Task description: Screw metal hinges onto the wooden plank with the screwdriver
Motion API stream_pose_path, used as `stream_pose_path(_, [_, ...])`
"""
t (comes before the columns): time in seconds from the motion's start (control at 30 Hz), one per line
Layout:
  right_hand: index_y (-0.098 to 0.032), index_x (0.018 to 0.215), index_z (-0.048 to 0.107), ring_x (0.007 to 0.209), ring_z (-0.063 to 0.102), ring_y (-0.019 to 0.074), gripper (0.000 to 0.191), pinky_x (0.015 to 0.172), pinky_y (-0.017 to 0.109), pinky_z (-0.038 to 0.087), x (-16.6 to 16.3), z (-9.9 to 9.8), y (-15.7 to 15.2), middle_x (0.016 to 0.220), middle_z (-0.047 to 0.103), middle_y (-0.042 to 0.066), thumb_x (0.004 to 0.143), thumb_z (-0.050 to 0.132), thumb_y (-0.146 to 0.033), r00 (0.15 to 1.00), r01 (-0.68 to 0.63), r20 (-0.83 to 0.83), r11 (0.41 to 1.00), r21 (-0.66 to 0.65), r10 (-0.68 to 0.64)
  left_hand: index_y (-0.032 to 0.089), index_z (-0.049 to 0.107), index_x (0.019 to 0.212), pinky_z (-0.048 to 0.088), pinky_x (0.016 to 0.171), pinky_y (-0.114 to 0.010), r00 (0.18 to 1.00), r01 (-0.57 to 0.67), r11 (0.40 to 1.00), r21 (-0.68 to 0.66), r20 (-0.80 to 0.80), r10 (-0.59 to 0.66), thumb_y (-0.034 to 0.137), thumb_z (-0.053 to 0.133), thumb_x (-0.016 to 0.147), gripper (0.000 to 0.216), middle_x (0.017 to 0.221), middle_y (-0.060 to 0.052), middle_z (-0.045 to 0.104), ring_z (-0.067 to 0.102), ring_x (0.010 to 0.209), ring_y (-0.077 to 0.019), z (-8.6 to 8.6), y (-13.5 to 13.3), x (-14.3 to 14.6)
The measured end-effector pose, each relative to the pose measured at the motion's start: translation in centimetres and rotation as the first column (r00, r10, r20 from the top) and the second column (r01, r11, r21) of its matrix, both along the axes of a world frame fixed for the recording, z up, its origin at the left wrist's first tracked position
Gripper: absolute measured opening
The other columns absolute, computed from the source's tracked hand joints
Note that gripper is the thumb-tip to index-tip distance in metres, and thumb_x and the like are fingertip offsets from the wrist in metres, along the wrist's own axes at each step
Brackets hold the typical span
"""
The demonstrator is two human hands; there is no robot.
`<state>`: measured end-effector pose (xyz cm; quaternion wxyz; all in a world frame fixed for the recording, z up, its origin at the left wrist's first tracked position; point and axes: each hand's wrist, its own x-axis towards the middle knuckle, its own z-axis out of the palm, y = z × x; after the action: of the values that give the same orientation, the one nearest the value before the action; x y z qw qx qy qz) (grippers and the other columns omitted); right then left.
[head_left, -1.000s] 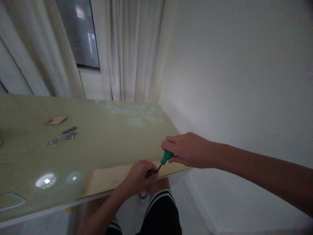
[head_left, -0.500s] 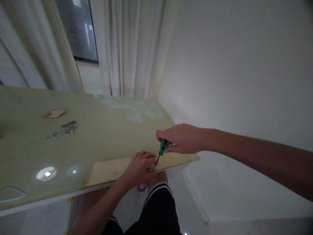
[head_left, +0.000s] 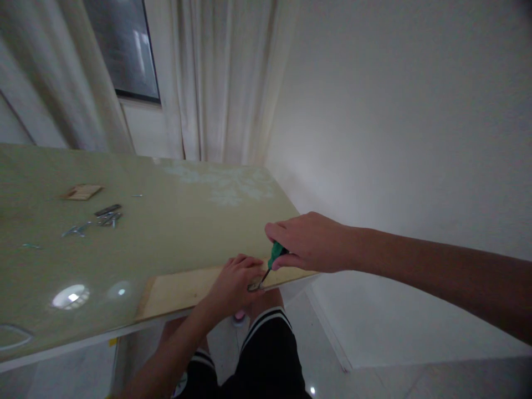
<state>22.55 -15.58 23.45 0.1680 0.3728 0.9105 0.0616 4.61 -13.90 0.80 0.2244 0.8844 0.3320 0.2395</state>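
My right hand (head_left: 307, 241) is closed around the green handle of a screwdriver (head_left: 275, 255), which leans with its tip down and to the left. The tip meets a small metal piece (head_left: 253, 286) at the near edge of a light wooden board (head_left: 178, 291). My left hand (head_left: 239, 280) grips the board beside that piece, fingers on top and the thumb by the front edge. Whether a screw sits under the tip is too small to make out. The board lies along the table's front edge, partly covered by both hands.
On the green table (head_left: 174, 233) lie a pile of metal pieces (head_left: 108, 215), several screws (head_left: 77, 229), a small wooden piece (head_left: 83, 192) and a white loop (head_left: 15, 336). A wall (head_left: 394, 138) rises on the right; curtains (head_left: 224, 83) hang behind. My legs are under the table edge.
My right hand has turned and dipped slightly, so the screwdriver leans more and more of its handle is covered. My left hand stays on the board. The view has shifted a little.
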Motion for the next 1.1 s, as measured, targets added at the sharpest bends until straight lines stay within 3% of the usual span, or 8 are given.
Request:
stream_pose_path(0.13, [-0.016,0.110,0.060,0.073,0.073,0.0278,0.045,0.055,0.030,0.027,-0.6,-0.8,-0.4,0.087,0.075,0.012,0.107,0.045,-0.059,0.988,0.034,0.146,0.987,0.155,-0.057,0.027,0.075,0.107,0.041,0.101,-0.042,1.000,-0.005,1.000,-0.002,0.004,0.005,0.029,0.084,0.083,0.026,0.124,-0.006,0.073,0.058,0.118,-0.0304,0.1,-0.1,0.1])
stream_pose_path(0.4, [-0.021,0.123,0.053,0.080,0.072,0.0202,0.031,0.055,0.029,0.027,0.1,0.7,-0.7,0.113,0.074,0.009,0.097,0.068,-0.026,1.000,0.018,0.025,0.998,-0.055,-0.017,0.028,0.076,0.110,0.041,0.103,-0.042,0.999,-0.007,1.000,-0.008,0.031,0.008,0.031,0.087,0.079,0.033,0.127,-0.004,0.072,0.057,0.120,-0.0303,-0.5,0.1,0.1])
stream_pose_path(0.57, [-0.018,0.112,0.060,0.074,0.072,0.0261,0.040,0.055,0.030,0.028,-0.4,-0.4,-1.0,0.089,0.076,0.011,0.105,0.050,-0.057,0.987,0.126,0.091,0.988,0.089,-0.134,0.029,0.075,0.113,0.040,0.109,-0.044,0.999,-0.017,1.000,0.000,0.029,0.017,0.030,0.086,0.080,0.035,0.137,-0.006,0.068,0.056,0.128,-0.0307,-0.7,0.1,0.0])
stream_pose_path(0.63, [-0.017,0.107,0.062,0.074,0.072,0.0266,0.046,0.056,0.030,0.031,-0.2,-1.0,-0.8,0.085,0.075,0.012,0.108,0.041,-0.058,0.981,0.166,0.078,0.977,0.138,-0.177,0.028,0.075,0.113,0.039,0.112,-0.045,0.999,-0.032,0.999,-0.006,0.022,0.032,0.029,0.087,0.079,0.036,0.141,-0.007,0.066,0.055,0.131,-0.0314,-0.8,0.1,0.0])
stream_pose_path(0.8, [-0.020,0.127,0.052,0.096,0.069,0.0226,0.033,0.067,0.030,0.041,1.2,-0.7,-0.1,0.116,0.070,0.011,0.099,0.063,-0.033,0.988,0.002,-0.154,0.997,-0.077,-0.014,0.027,0.075,0.108,0.040,0.110,-0.047,0.999,-0.038,0.999,-0.015,-0.004,0.037,0.028,0.087,0.079,0.031,0.142,-0.008,0.066,0.059,0.129,-0.0326,-0.7,0.0,0.1])
stream_pose_path(0.9, [-0.020,0.123,0.051,0.096,0.068,0.0205,0.028,0.068,0.029,0.041,1.1,-0.2,0.0,0.118,0.069,0.010,0.097,0.060,-0.017,0.985,-0.035,-0.172,0.991,-0.133,0.012,0.026,0.073,0.106,0.041,0.108,-0.045,0.999,-0.037,0.999,-0.003,-0.007,0.037,0.028,0.086,0.079,0.030,0.141,-0.007,0.066,0.059,0.127,-0.0316,-0.5,0.0,0.1])
stream_pose_path(1.0, [-0.019,0.117,0.055,0.083,0.070,0.0222,0.022,0.059,0.029,0.034,0.2,-0.3,-0.2,0.101,0.074,0.009,0.103,0.060,-0.035,0.997,0.047,-0.066,0.997,-0.064,-0.051,0.027,0.072,0.109,0.041,0.108,-0.044,0.999,-0.050,0.999,0.011,-0.010,0.050,0.029,0.085,0.081,0.031,0.138,-0.006,0.067,0.059,0.127,-0.0306,-0.5,-0.1,0.1])
stream_pose_path(1.1, [-0.017,0.110,0.059,0.074,0.070,0.0250,0.041,0.056,0.029,0.031,-0.3,-0.9,-0.5,0.084,0.073,0.009,0.105,0.050,-0.057,0.989,0.140,0.024,0.987,0.073,-0.143,0.028,0.072,0.111,0.042,0.107,-0.043,0.999,-0.052,0.998,0.018,-0.003,0.052,0.030,0.086,0.080,0.034,0.135,-0.005,0.068,0.060,0.124,-0.0300,-0.6,-0.2,0.1])
